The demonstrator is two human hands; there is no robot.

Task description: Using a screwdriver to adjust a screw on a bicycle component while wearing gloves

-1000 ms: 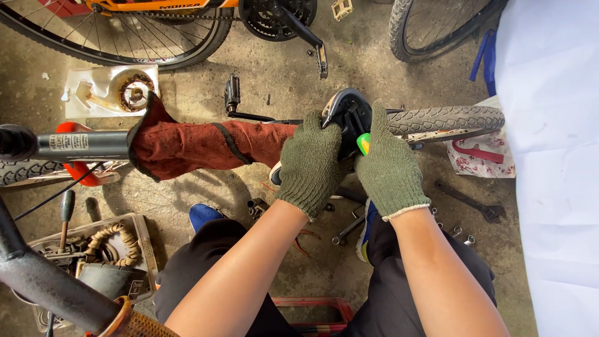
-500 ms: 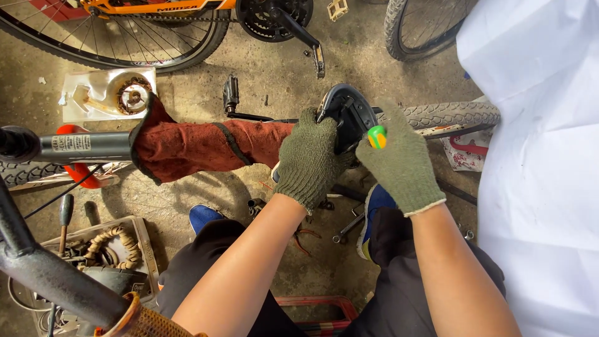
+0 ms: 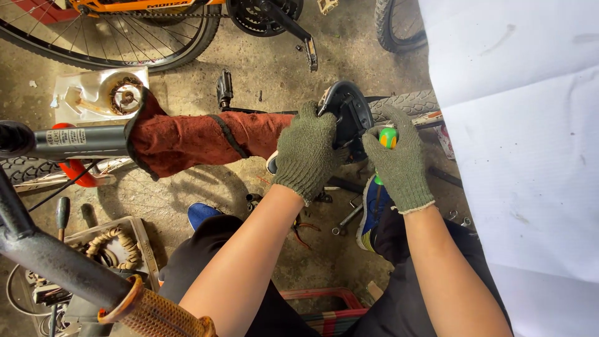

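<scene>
Cluttered concrete floor (image 3: 262,75) hems gloved left hand (image 3: 309,153) gripping black saddle (image 3: 346,112), right hand (image 3: 399,162) clenching green-handled screwdriver (image 3: 387,137).

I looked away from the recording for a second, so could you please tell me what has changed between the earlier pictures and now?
The right hand has shifted its grip on the green-and-orange screwdriver handle, drawing closer to the black part. The white sheet now fills more of the right side. The left hand still grips the black part, and the red cloth still wraps the tube.
</scene>
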